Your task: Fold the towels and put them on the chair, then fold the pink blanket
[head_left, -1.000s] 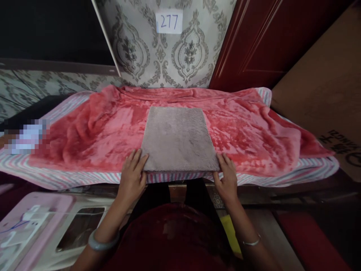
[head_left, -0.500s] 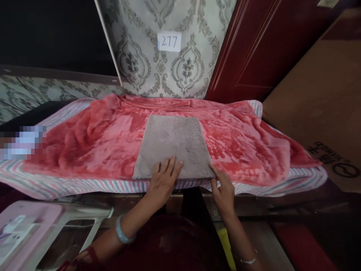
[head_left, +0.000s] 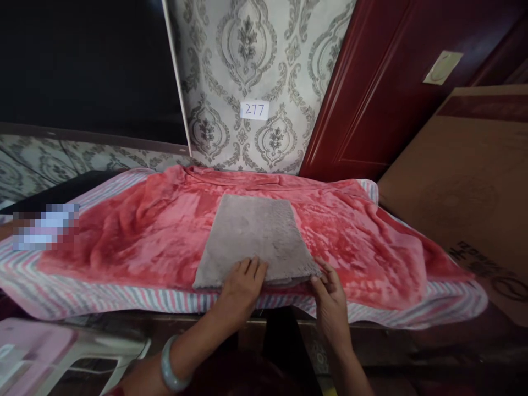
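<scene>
A grey plush cloth (head_left: pixel 253 236), roughly square, lies on a red fluffy blanket (head_left: pixel 157 236). My left hand (head_left: pixel 243 286) rests on the cloth's near edge, its fingers laid on top and pointing away from me. At the near right corner, my right hand (head_left: pixel 332 297) pinches the cloth between thumb and fingers. That corner is slightly raised, and the near edge shows a gap between layers. What lies under the cloth is hidden.
Beneath the blanket, a striped sheet (head_left: pixel 160 300) hangs over the front edge. A large cardboard box (head_left: pixel 462 181) stands at right, beside a dark red door (head_left: pixel 371 88). A black screen (head_left: pixel 91 66) is at upper left. A plastic stool (head_left: pixel 99 346) sits at lower left.
My right hand has lifted the cloth's near right corner slightly. My left hand still rests on the near edge. The view has tilted upward, so everything appears lower.
</scene>
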Demonstrator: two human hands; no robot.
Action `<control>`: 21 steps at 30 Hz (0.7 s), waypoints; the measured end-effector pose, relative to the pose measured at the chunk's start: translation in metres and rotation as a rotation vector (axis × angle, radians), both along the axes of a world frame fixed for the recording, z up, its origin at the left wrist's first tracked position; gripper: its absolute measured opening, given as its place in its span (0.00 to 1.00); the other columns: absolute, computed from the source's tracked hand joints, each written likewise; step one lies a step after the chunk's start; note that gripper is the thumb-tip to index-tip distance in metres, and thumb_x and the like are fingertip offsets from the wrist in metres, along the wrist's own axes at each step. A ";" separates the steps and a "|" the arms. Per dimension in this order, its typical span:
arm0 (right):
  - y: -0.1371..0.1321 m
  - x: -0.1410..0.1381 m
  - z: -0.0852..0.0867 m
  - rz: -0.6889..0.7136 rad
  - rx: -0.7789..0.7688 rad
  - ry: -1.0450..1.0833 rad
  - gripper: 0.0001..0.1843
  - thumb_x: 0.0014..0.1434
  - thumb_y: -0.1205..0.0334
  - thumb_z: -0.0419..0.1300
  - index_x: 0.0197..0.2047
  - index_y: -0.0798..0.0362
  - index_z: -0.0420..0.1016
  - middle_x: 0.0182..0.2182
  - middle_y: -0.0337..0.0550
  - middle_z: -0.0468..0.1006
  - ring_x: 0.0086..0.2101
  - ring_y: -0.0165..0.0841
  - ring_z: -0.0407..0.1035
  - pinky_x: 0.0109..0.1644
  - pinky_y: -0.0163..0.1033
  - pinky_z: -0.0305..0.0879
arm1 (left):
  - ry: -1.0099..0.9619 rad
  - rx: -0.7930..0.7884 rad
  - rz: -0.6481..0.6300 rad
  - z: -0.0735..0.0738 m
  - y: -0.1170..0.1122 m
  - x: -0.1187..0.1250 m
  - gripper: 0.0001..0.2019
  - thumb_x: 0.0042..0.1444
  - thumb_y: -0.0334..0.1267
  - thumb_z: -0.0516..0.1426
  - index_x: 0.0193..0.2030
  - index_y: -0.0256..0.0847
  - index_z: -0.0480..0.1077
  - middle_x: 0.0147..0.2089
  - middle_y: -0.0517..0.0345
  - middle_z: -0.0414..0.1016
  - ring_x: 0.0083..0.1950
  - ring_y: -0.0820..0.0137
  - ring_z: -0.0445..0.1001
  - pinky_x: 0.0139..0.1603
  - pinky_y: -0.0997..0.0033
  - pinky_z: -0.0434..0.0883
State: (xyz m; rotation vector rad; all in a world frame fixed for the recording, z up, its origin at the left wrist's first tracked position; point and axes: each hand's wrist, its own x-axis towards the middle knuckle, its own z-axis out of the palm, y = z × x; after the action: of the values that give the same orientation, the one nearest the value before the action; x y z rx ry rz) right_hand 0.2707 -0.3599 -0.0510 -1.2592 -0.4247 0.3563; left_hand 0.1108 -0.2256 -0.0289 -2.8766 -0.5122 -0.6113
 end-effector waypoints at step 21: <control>0.002 -0.021 0.014 0.068 0.073 0.443 0.39 0.36 0.54 0.78 0.53 0.51 0.77 0.42 0.42 0.83 0.46 0.46 0.77 0.52 0.50 0.76 | -0.029 -0.310 -0.341 0.041 -0.035 0.017 0.08 0.62 0.33 0.56 0.46 0.38 0.73 0.41 0.49 0.78 0.42 0.60 0.76 0.44 0.60 0.75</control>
State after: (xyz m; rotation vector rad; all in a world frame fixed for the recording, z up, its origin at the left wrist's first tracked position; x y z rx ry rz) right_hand 0.2496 -0.3576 -0.0374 -1.0582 -0.1004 0.6549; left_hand 0.1281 -0.2608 0.0119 -3.2882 -0.1238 -0.6742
